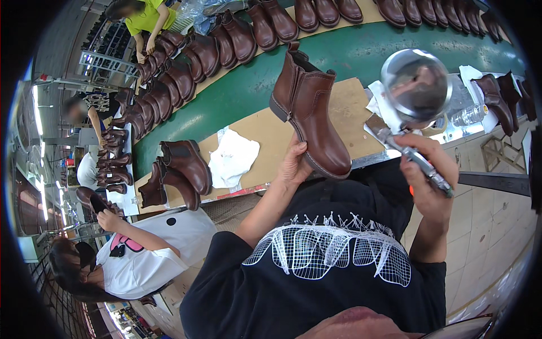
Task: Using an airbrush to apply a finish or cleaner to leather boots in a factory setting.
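Note:
My left hand (297, 164) grips a brown leather ankle boot (311, 113) from beneath, around its sole. The boot's toe points down to the right, and its zip side and heel show. To the right, my right hand (432, 172) is wrapped round the handle of a metal spray gun (420, 161). A shiny round cup (416, 85) sits on the gun and mirrors the surroundings. The gun's front end is apart from the boot. Below both lies a brown cardboard sheet (353, 107) on the bench.
A crumpled white cloth (233, 158) and a group of brown boots (186, 169) lie left. Rows of boots (237, 37) line the far side of the green belt (226, 96). A plastic bottle (468, 116) and more boots (497, 104) are right. Co-workers (135, 254) work left.

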Demonstrator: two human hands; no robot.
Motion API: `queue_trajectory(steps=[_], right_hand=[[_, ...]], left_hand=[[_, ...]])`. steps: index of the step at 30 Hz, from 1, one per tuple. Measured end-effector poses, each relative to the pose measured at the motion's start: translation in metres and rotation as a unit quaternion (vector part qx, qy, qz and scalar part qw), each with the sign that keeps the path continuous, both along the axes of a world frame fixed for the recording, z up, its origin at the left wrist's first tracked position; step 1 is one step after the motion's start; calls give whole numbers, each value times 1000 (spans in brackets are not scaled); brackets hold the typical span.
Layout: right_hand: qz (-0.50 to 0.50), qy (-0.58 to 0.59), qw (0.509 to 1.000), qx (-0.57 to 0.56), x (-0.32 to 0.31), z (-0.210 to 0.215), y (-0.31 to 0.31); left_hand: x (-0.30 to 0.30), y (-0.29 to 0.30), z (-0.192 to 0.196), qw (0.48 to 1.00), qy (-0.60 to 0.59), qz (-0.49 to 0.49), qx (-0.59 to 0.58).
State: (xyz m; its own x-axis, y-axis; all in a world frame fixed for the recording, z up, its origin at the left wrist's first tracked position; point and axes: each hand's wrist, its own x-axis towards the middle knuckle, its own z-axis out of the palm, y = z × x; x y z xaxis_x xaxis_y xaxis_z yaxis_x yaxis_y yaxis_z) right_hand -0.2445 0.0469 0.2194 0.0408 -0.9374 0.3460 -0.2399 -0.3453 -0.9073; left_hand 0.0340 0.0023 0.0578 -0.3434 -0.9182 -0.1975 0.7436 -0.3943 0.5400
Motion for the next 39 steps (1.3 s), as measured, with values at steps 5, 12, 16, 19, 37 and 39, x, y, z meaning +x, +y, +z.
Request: queue_trajectory(steps=[5, 12, 16, 19, 37, 39], right_hand=[[-23, 8, 998, 53, 2, 0, -10], [-26, -40, 997, 55, 3, 4, -11], [-21, 25, 999, 0, 10, 11, -12], [-63, -1, 998, 7, 4, -1, -19], [27, 75, 997, -18, 23, 1, -3], [12, 34, 999, -3, 21, 0, -7]], left_hand=[[-7, -1, 5, 995, -76, 41, -40], [-9, -4, 12, 974, -175, 120, -83], [-14, -5, 7, 969, -182, 140, -91], [-17, -6, 7, 966, -187, 158, -88], [-27, -18, 7, 952, -240, 174, -79], [-29, -19, 4, 952, -255, 144, -87]])
